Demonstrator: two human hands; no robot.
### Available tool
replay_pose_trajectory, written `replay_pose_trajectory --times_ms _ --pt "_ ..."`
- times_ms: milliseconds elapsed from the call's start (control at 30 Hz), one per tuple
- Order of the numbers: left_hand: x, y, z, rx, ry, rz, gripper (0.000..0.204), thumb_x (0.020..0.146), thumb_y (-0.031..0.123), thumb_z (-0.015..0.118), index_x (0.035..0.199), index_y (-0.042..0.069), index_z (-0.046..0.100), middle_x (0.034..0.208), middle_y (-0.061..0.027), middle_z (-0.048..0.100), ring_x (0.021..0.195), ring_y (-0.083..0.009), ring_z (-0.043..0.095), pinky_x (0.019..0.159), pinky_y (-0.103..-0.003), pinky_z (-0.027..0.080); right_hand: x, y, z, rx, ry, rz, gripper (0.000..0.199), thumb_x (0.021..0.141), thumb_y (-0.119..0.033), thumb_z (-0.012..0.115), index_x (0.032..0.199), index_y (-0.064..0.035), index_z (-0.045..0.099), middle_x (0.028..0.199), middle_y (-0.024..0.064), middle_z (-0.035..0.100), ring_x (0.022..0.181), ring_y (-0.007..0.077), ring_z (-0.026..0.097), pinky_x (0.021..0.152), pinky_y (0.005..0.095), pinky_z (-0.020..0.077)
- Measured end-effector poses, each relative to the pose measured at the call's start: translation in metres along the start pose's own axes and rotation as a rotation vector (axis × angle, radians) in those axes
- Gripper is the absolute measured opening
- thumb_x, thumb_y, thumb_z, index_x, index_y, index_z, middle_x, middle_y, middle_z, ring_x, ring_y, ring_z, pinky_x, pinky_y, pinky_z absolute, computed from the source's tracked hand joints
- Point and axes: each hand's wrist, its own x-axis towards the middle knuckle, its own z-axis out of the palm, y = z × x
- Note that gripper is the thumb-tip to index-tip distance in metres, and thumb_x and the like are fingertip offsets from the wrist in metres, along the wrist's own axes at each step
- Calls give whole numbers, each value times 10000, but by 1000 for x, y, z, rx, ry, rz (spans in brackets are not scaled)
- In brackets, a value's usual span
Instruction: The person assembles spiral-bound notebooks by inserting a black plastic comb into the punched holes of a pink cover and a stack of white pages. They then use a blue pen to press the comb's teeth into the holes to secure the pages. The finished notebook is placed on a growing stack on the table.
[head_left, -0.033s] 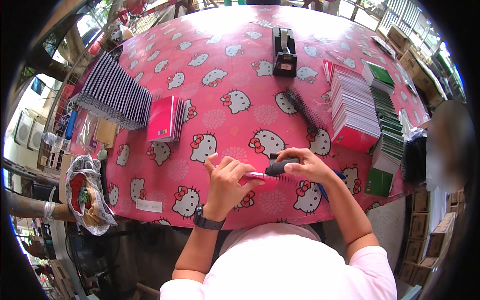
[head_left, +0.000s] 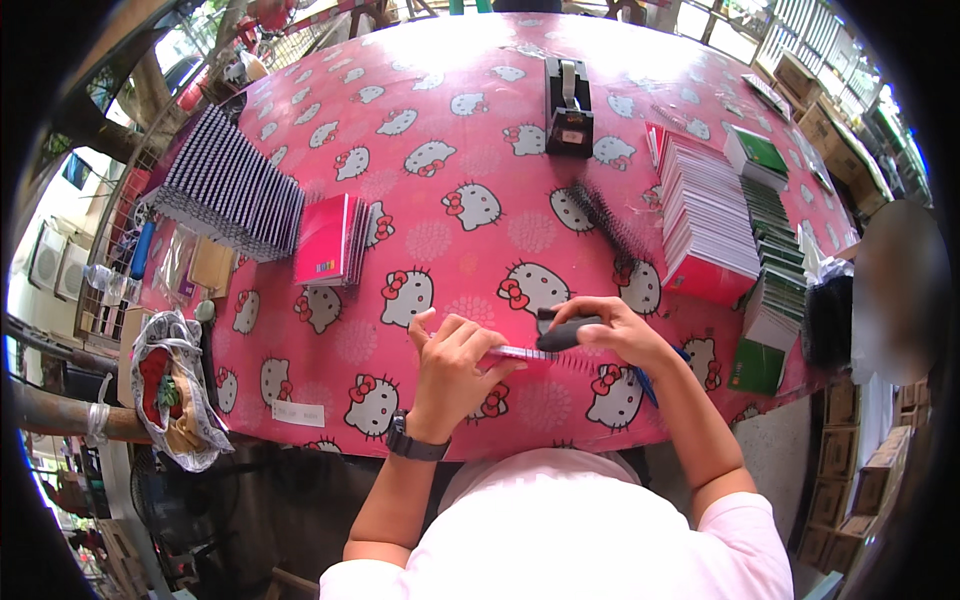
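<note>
My left hand [head_left: 455, 365] pinches a small pink-edged notebook [head_left: 515, 353], seen edge-on just above the table's near side. From the notebook's right end sticks out a thin spiral binding coil [head_left: 575, 363]. In my right hand [head_left: 615, 330] is a dark, rounded hand tool [head_left: 568, 334], its exact kind hidden by the fingers. The tool's tip lies close to the coil and the notebook's corner; whether they touch, I cannot tell. Beneath my right wrist shows a slim blue thing [head_left: 646, 385], partly covered.
A pink cartoon-patterned cloth covers the table [head_left: 430, 238]. Spiral notebooks [head_left: 225, 190] stand stacked at left, beside pink ones [head_left: 325, 240]. At right are unbound pink booklets [head_left: 705, 215] and green ones [head_left: 762, 360]. Loose coils [head_left: 610, 220] and a black tape dispenser [head_left: 569, 115] lie farther back.
The dark tool in my right hand has shifted slightly right along the coil, away from the notebook's end. My left hand and the notebook stay almost where they were.
</note>
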Motion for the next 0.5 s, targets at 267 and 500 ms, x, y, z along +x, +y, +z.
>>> replay_pose_trajectory --times_ms 267,500 --pt "-1 -5 4 -35 -2 7 300 617 323 834 753 152 628 676 56 586 764 -137 572 948 -422 278 4 -1 12 -130 51 7 544 729 -485 714 990 -10 675 1058 111 639 1126 235 537 986 379 385" --pt "-5 -7 6 -128 16 -70 603 590 334 858 1078 165 547 695 69 583 787 -122 592 968 -427 269 14 1 10 150 -58 -73 533 755 -488 717 1011 -24 656 909 55 598 871 142 531 776 281 419"
